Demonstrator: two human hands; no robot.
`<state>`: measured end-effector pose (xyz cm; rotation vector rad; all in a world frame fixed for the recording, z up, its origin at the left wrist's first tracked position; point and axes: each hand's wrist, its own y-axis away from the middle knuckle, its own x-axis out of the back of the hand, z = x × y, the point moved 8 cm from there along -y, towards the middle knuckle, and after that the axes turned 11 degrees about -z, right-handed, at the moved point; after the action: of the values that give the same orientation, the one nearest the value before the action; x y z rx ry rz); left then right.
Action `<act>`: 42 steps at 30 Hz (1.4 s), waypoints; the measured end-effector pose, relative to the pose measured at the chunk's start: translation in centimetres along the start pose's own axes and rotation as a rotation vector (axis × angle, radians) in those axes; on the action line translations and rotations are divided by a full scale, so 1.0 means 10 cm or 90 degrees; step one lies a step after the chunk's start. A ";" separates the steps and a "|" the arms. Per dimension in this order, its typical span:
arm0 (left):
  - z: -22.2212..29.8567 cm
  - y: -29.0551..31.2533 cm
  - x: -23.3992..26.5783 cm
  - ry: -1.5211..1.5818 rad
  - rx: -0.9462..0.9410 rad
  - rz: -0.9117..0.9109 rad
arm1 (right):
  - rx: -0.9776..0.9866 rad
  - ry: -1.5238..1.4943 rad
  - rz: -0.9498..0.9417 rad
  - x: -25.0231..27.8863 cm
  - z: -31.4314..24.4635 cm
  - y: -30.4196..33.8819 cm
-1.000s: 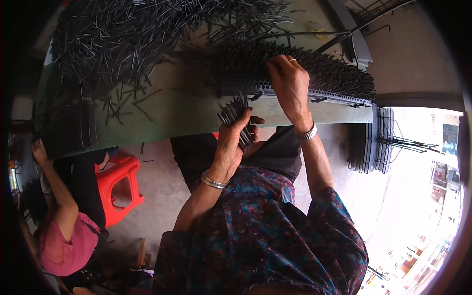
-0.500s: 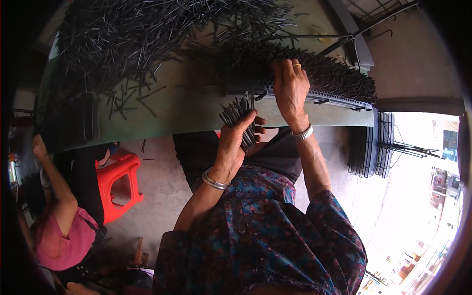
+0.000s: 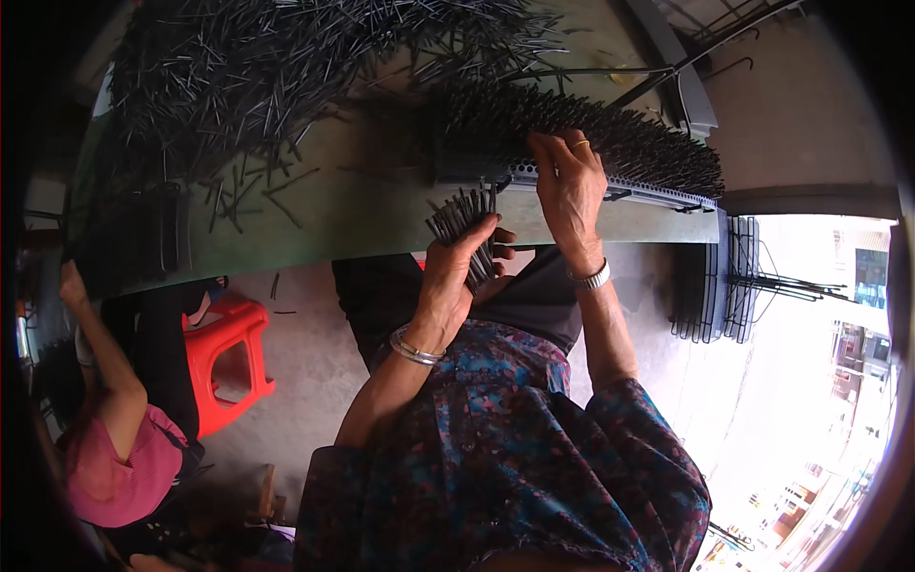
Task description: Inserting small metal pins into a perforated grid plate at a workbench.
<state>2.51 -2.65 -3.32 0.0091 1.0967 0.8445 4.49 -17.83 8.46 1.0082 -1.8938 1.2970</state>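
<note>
Your right hand has slid a little along the rack since the earlier frame, while your left hand has stayed just below the table edge with its bundle. That left hand is closed around a bundle of rods, thin and dark, whose ends fan out upward toward the rack. Your right hand lies on the near rim of the rack at upper centre, fingers bent down among the upright rods; whether they pinch one cannot be told. You wear a ring on that hand and a bracelet on each wrist.

That rack, grey with rows of rods standing in it, stretches from upper centre to the upper right of the frame, on the green table. A large loose pile of the same rods covers the table at upper left, with strays scattered toward the near edge.

At lower left a person in a pink top sits beside a red stool. Dark wire frames lean at right, past the table's end.
</note>
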 end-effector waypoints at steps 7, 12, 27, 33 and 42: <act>-0.04 0.02 -0.04 -0.048 0.028 -0.006 | -0.001 0.064 -0.077 -0.06 0.06 -0.12; -0.01 0.06 -0.05 -0.047 0.031 0.000 | -0.113 -0.124 -0.176 -0.08 0.14 0.01; -0.05 0.04 -0.10 -0.046 0.014 -0.008 | -0.216 -0.585 -0.443 -0.35 0.03 0.36; 0.01 0.04 -0.11 -0.080 -0.005 0.002 | -0.220 -0.662 -0.439 -0.38 0.08 0.38; -0.01 0.01 -0.08 -0.127 0.015 -0.004 | -0.231 -0.643 -0.389 -0.32 0.18 0.38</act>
<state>2.19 -3.10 -2.65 0.1074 0.9194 0.8064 2.73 -17.85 3.50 2.0360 -2.0661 0.0235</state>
